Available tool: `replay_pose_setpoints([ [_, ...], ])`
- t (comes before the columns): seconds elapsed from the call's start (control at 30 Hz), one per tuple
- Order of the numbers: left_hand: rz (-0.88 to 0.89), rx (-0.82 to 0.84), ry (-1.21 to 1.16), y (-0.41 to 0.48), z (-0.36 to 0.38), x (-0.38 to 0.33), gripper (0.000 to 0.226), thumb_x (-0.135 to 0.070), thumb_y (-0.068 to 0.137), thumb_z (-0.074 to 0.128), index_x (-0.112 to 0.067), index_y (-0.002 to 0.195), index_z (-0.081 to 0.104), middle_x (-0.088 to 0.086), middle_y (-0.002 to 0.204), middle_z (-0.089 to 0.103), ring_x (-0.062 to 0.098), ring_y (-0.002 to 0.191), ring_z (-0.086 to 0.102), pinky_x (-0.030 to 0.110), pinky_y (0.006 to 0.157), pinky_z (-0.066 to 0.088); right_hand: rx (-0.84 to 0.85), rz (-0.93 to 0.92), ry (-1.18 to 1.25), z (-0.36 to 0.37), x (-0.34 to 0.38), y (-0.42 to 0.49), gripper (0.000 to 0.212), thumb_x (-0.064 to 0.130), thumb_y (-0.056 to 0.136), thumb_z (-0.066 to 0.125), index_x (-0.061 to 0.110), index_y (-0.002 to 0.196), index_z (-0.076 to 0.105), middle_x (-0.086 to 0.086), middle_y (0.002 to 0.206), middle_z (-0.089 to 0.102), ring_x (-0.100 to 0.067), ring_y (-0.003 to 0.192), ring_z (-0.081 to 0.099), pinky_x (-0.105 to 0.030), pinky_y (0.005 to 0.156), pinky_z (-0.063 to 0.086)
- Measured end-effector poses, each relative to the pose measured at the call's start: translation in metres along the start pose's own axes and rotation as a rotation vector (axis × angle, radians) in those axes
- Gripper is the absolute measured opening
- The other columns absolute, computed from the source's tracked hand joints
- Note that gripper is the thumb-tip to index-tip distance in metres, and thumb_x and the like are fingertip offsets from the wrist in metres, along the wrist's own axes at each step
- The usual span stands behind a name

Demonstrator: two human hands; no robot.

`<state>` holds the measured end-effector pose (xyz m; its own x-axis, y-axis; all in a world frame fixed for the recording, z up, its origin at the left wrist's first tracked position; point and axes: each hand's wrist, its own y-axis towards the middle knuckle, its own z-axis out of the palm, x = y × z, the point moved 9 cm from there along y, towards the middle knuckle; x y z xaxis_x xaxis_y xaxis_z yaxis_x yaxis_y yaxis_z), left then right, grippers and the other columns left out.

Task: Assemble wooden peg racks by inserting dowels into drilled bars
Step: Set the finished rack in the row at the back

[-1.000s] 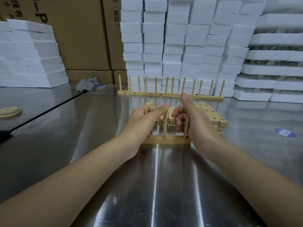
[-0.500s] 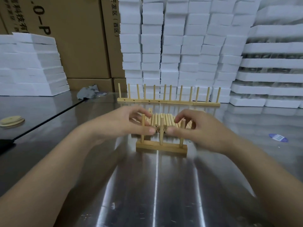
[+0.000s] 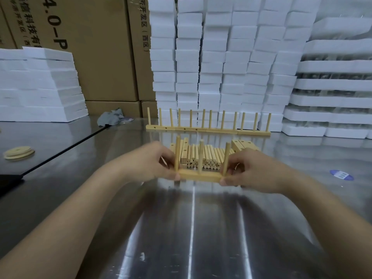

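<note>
Obs.: short pale wooden bar [image 3: 199,176] with three round wooden dowels standing upright in it, left [image 3: 177,156], middle [image 3: 200,156] and right [image 3: 226,158]. It sits at mid-counter, just in front of the pile of loose pale dowels [image 3: 203,158].

Left hand [image 3: 153,164] pinches the bar's left end and right hand [image 3: 255,172] pinches the right end. Fingers [image 3: 177,176] of both are curled and grasping the bar itself, not the dowels. Cannot tell whether the bar rests on the shiny steel counter [image 3: 193,228] or is held just off it.

Judgement: this rack looks filled and ready to be set with the others.

Risks:
- Dowels are only pushed in. If one is seated shallow, tilting the bar in transit could let it lean or drop out.
- The end pinch is narrow, so a slip would let the bar roll onto the slick steel.
- Carried low, it would catch the loose dowel pile and scatter it.

Surroundings: the row of finished peg racks [image 3: 207,130] lies end to end at the back, well apart from the hands. The loose dowels and the stacked drilled wooden bars [image 3: 243,144] lie between. Behind are white foam blocks [image 3: 221,57] and brown cardboard boxes [image 3: 90,47]. To the left are a crumpled grey rag [image 3: 111,117] and round wooden discs [image 3: 19,153]. A blue sticker [image 3: 341,174] is at right.
</note>
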<state>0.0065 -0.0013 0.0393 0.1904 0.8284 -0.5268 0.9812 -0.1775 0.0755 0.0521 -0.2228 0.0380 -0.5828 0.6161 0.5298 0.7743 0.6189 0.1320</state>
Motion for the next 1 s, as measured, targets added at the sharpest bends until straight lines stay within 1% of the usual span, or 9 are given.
replay_pose_setpoints([
  [0.13,0.135,-0.154,-0.239,-0.006,-0.031,-0.004,0.018,-0.047,0.091,0.079,-0.04,0.107,0.082,-0.006,0.099,0.078,0.006,0.088,0.068,0.018,0.08,0.049,-0.278,-0.059,0.277,-0.025,0.001,-0.002,0.022,0.034,0.087,0.086,0.03,0.101,0.071,0.007,0.092,0.069,-0.015,0.068,0.065,-0.021,0.057,0.051],
  [0.2,0.125,-0.27,-0.316,-0.009,-0.048,0.009,0.023,-0.049,0.091,0.076,-0.038,0.111,0.081,-0.003,0.106,0.078,0.014,0.1,0.071,0.026,0.094,0.05,-0.492,-0.031,0.337,-0.035,-0.005,-0.008,0.031,0.041,0.088,0.083,0.04,0.111,0.061,0.012,0.095,0.065,-0.004,0.063,0.062,-0.024,0.057,0.051],
  [0.27,0.068,-0.37,-0.393,-0.008,-0.069,0.033,0.022,-0.042,0.093,0.075,-0.034,0.113,0.082,-0.009,0.111,0.08,0.009,0.109,0.071,0.03,0.102,0.048,-0.616,0.005,0.256,-0.035,-0.008,-0.013,0.027,0.044,0.093,0.075,0.041,0.112,0.056,0.01,0.089,0.064,-0.003,0.062,0.062,-0.029,0.06,0.049],
  [0.33,0.009,-0.457,-0.412,0.001,-0.091,0.061,0.019,-0.035,0.097,0.074,-0.03,0.114,0.081,-0.016,0.104,0.08,-0.001,0.102,0.07,0.026,0.097,0.044,-0.552,0.012,0.061,-0.02,-0.003,-0.01,0.022,0.05,0.097,0.066,0.045,0.11,0.05,0.011,0.08,0.065,-0.002,0.068,0.061,-0.031,0.061,0.045],
  [0.47,-0.152,-0.557,-0.328,0.029,-0.116,0.128,0.017,-0.025,0.103,0.07,-0.02,0.117,0.078,-0.004,0.101,0.071,0.013,0.1,0.06,0.029,0.092,0.04,-0.271,-0.076,-0.231,0.027,0.023,0.004,0.02,0.065,0.098,0.049,0.054,0.112,0.041,0.015,0.069,0.064,0.0,0.065,0.061,-0.02,0.052,0.036],
  [0.57,-0.248,-0.564,-0.24,0.055,-0.112,0.172,0.018,-0.019,0.105,0.069,-0.012,0.119,0.076,-0.001,0.104,0.068,0.016,0.1,0.059,0.027,0.087,0.041,-0.174,-0.128,-0.273,0.046,0.037,0.011,0.026,0.072,0.093,0.039,0.054,0.112,0.041,0.015,0.067,0.063,0.001,0.065,0.059,-0.022,0.054,0.038],
  [0.67,-0.331,-0.545,-0.159,0.085,-0.103,0.207,0.01,-0.021,0.105,0.069,-0.018,0.111,0.077,-0.001,0.097,0.069,0.023,0.102,0.061,0.03,0.081,0.042,-0.121,-0.141,-0.272,0.057,0.036,0.017,0.027,0.074,0.093,0.038,0.053,0.11,0.04,0.014,0.071,0.066,-0.001,0.07,0.06,-0.024,0.062,0.045],
  [0.87,-0.473,-0.464,0.007,0.148,-0.088,0.252,0.014,-0.047,0.105,0.063,-0.043,0.114,0.074,-0.002,0.127,0.07,0.029,0.126,0.061,0.048,0.11,0.047,-0.076,-0.084,-0.171,0.059,0.024,0.032,0.024,0.074,0.089,0.042,0.058,0.107,0.041,0.041,0.084,0.062,0.011,0.079,0.061,-0.018,0.061,0.045],
  [1.0,-0.506,-0.463,0.014,0.181,-0.094,0.27,0.024,-0.052,0.104,0.061,-0.049,0.125,0.071,-0.004,0.14,0.068,0.028,0.131,0.058,0.048,0.112,0.045,-0.04,-0.057,-0.111,0.06,0.016,0.04,0.026,0.071,0.09,0.044,0.059,0.111,0.036,0.044,0.08,0.06,0.018,0.082,0.06,-0.009,0.062,0.046],
])
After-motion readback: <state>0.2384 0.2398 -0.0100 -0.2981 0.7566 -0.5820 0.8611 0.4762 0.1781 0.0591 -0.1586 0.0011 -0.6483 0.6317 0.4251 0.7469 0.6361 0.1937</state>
